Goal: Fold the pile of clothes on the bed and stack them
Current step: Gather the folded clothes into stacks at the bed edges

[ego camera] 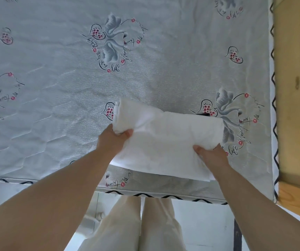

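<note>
My left hand (115, 139) grips the left end of a folded white cloth garment (165, 140), thumb on top and fingers curled beneath, while my right hand (211, 154) pinches its lower right part. The garment lies near the front right corner of the bed's grey quilted mattress printed with swans and pink hearts (55, 87), beside the pale wooden bed frame (295, 87).
</note>
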